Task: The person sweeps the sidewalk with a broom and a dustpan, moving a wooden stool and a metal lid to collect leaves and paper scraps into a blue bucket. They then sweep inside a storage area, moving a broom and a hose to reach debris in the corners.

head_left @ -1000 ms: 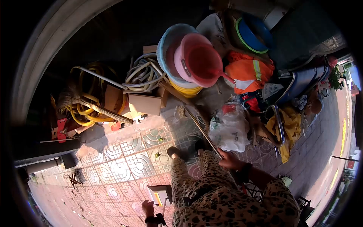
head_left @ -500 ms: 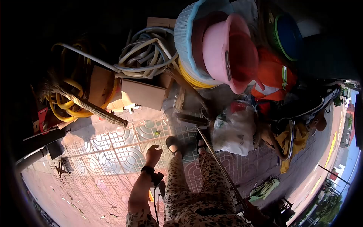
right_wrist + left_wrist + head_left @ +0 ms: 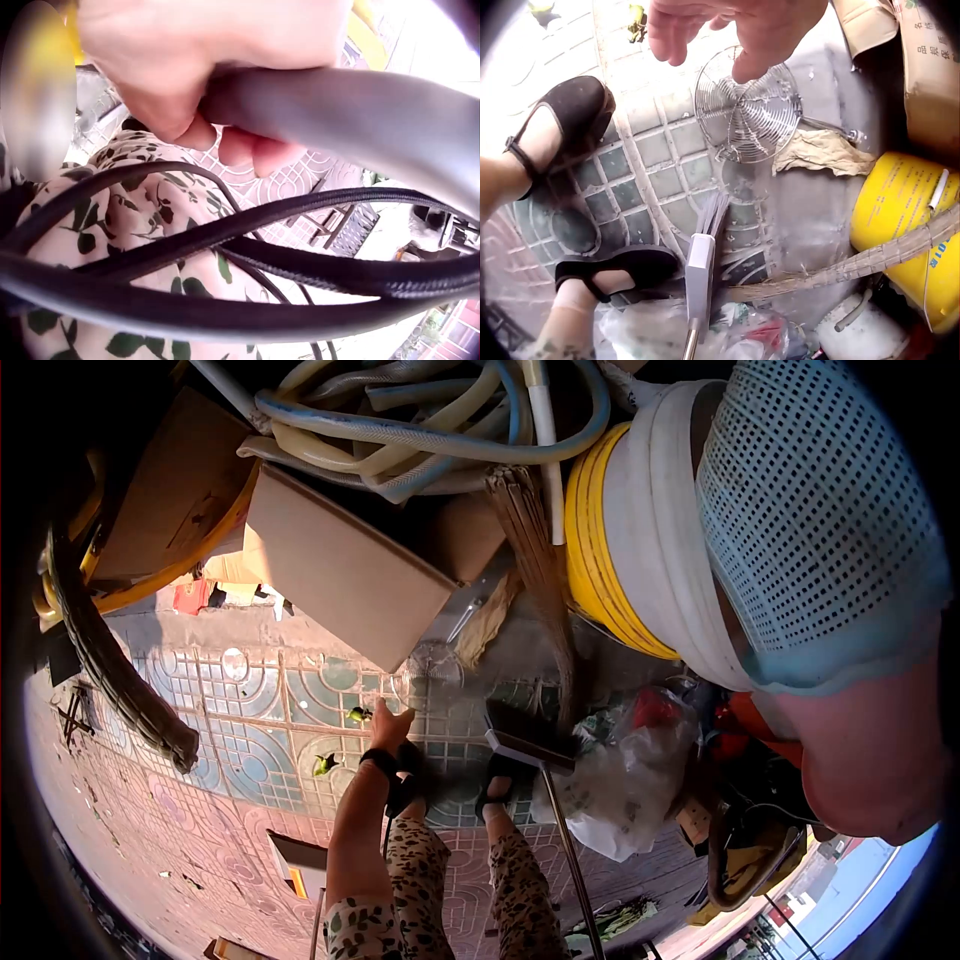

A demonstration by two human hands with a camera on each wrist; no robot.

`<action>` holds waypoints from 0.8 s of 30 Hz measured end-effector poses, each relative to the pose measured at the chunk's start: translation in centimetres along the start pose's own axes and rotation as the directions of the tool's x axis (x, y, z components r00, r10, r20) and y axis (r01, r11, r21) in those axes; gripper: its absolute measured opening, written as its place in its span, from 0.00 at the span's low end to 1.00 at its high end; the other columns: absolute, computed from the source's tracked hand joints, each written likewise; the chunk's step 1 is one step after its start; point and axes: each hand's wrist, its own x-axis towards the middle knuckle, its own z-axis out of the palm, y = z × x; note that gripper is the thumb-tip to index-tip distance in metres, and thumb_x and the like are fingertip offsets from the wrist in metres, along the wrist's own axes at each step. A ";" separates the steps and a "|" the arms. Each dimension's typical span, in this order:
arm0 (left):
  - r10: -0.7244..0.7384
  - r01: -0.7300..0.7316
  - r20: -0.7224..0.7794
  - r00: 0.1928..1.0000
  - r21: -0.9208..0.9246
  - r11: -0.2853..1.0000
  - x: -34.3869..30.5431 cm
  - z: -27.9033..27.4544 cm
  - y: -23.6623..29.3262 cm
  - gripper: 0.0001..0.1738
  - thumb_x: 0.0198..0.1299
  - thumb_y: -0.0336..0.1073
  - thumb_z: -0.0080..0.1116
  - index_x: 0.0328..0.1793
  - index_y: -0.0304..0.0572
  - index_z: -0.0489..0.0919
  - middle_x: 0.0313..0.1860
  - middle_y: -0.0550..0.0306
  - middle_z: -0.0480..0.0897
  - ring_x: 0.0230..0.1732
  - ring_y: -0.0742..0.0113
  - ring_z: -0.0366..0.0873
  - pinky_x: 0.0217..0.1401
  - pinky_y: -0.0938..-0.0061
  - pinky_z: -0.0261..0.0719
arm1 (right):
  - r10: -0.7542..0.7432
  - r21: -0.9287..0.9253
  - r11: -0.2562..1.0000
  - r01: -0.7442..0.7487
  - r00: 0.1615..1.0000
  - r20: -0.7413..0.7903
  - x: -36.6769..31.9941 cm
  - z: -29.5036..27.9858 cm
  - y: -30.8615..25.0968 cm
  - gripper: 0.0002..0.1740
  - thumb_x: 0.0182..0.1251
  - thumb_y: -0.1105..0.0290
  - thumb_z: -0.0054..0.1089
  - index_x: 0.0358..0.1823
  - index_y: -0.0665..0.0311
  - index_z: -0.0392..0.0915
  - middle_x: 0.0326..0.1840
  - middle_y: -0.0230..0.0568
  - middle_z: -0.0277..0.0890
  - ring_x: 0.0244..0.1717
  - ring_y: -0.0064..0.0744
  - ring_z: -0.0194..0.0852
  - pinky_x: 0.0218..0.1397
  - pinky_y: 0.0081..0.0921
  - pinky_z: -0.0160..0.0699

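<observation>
My left hand (image 3: 392,728) reaches out ahead of my feet with nothing in its grasp. In the left wrist view its fingers (image 3: 750,64) hang loosely over a round wire skimmer (image 3: 746,112), overlapping its edge. The skimmer lies on the tiles, its handle toward a crumpled brown paper (image 3: 821,154). A broom (image 3: 535,750) stands with its dark bristles on the ground by the right shoe (image 3: 497,778), its metal handle slanting back. My right hand (image 3: 202,60) lies outside the head view; in its wrist view the fingers curl round the grey handle (image 3: 352,105).
A clear plastic bag (image 3: 620,790) lies right of the broom. Ahead are a cardboard box (image 3: 345,570), coiled hoses (image 3: 430,430), a yellow-banded white bucket (image 3: 655,530) and a blue basket (image 3: 820,520). A straw bundle (image 3: 120,650) juts out at left. Black cables (image 3: 300,210) cross before the right wrist.
The view has come lower and closer to the pile. My left hand has swung from beside the body to the ground ahead of the feet. The broom's head has come nearer my right foot.
</observation>
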 end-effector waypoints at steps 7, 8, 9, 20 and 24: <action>-0.064 0.185 0.227 0.972 -0.566 0.804 4.8 7.2 -1.7 0.18 0.46 0.35 0.55 0.43 0.32 0.76 0.25 0.48 0.80 0.23 0.60 0.80 0.25 0.68 0.77 | 0.055 -0.054 0.997 -0.056 0.998 -0.016 3.6 -1.7 -2.0 0.37 0.55 0.80 0.52 0.68 0.64 0.53 0.41 0.36 0.72 0.38 0.24 0.70 0.38 0.23 0.70; -0.016 0.086 0.116 0.993 -0.626 0.775 2.2 7.2 -0.6 0.10 0.49 0.31 0.50 0.33 0.34 0.79 0.15 0.57 0.76 0.12 0.71 0.73 0.13 0.76 0.69 | 0.049 -0.058 0.997 -0.050 0.999 -0.018 3.7 -1.8 -2.1 0.37 0.55 0.80 0.52 0.68 0.64 0.53 0.41 0.36 0.72 0.38 0.24 0.70 0.38 0.23 0.70; -0.083 0.156 0.135 0.987 -0.719 0.677 0.1 7.6 -0.8 0.09 0.49 0.32 0.50 0.32 0.34 0.79 0.17 0.56 0.76 0.14 0.68 0.75 0.15 0.75 0.71 | 0.033 -0.054 0.998 -0.033 0.999 -0.016 3.8 -1.9 -2.2 0.37 0.55 0.80 0.52 0.68 0.64 0.53 0.41 0.36 0.72 0.38 0.24 0.70 0.38 0.23 0.70; 0.039 0.300 0.370 0.928 -0.806 0.509 -26.2 -13.9 2.5 0.09 0.55 0.30 0.57 0.42 0.39 0.79 0.28 0.57 0.80 0.20 0.73 0.75 0.21 0.80 0.74 | -0.213 -0.008 0.977 0.213 0.977 0.022 0.4 -3.7 -2.4 0.36 0.55 0.80 0.52 0.68 0.64 0.52 0.42 0.35 0.72 0.38 0.24 0.70 0.38 0.22 0.69; 0.226 0.025 0.144 0.963 -0.887 0.462 -25.2 -21.0 12.3 0.19 0.56 0.33 0.57 0.54 0.38 0.72 0.32 0.55 0.80 0.21 0.72 0.75 0.25 0.79 0.76 | -0.265 0.032 0.964 0.264 0.964 0.034 -2.7 -4.2 0.1 0.36 0.55 0.80 0.52 0.68 0.64 0.52 0.42 0.35 0.72 0.38 0.24 0.70 0.38 0.22 0.69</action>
